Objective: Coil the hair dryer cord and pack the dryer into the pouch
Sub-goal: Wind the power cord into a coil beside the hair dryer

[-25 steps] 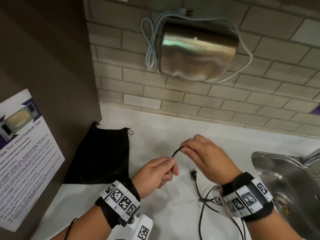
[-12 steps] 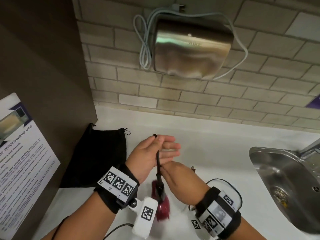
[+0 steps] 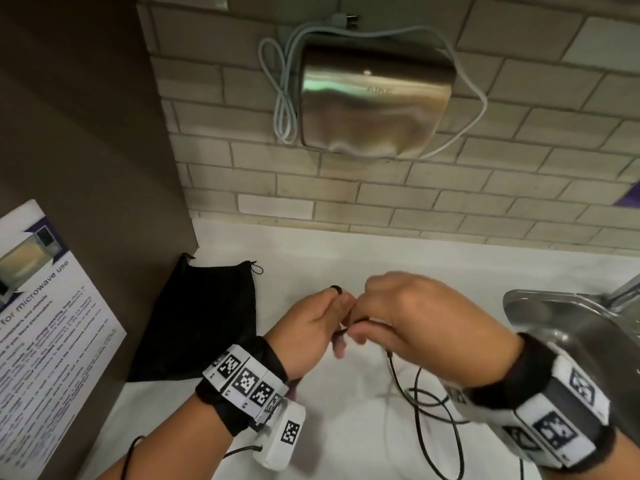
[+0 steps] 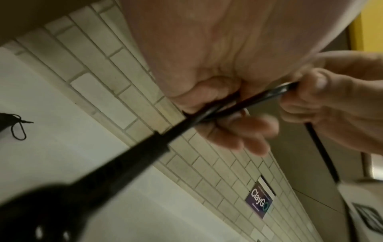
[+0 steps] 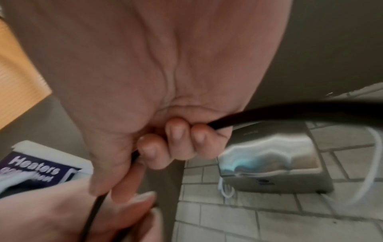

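A thin black cord (image 3: 425,424) trails in loose loops over the white counter (image 3: 346,265) under my right wrist. My left hand (image 3: 341,327) holds a few turns of it, with a loop end (image 3: 335,289) sticking up above the thumb. Right beside it, my right hand (image 3: 360,332) grips the cord (image 5: 269,113) with curled fingers, the two hands touching. In the left wrist view the cord (image 4: 217,113) runs down to a dark blurred dryer end (image 4: 41,212). The dryer body is hidden under my left wrist. The black drawstring pouch (image 3: 201,320) lies flat at the left.
A steel sink (image 3: 571,327) is sunk into the counter at the right. On the tiled wall hangs a steel hand dryer (image 3: 374,102) with a grey cable. A brown panel with a microwave notice (image 3: 45,323) closes off the left side.
My right hand has risen from low near the reddish dryer up to my left hand's fingertips, bringing cord with it. My left hand's fingers have curled round the cord. The dryer has dropped out of sight.
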Action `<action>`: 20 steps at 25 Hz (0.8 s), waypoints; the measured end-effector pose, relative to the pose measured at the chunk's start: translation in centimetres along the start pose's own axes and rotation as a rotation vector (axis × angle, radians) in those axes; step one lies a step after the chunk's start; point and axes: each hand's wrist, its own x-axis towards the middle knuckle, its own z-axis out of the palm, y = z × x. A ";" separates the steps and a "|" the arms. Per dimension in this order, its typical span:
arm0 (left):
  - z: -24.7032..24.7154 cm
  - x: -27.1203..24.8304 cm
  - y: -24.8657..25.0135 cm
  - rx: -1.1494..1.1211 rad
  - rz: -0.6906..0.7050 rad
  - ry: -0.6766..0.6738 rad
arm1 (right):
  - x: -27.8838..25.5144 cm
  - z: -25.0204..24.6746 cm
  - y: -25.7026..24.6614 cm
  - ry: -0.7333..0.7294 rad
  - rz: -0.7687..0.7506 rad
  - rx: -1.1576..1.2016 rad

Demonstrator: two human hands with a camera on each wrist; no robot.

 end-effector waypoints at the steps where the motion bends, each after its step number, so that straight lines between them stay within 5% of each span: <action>1: 0.3 -0.2 0.4 -0.030 -0.020 -0.022 | 0.6 -0.7 0.7 0.003 0.005 0.035; 10: 0.4 0.4 2.2 -0.645 -0.316 -0.052 | 3.4 6.6 6.7 0.235 0.321 0.484; 15: -0.4 1.3 2.1 -0.890 -0.252 -0.009 | 3.1 11.2 4.0 0.155 0.374 0.524; 20: -1.6 1.4 1.9 -0.871 -0.132 0.033 | 1.6 10.6 0.3 -0.009 0.268 0.316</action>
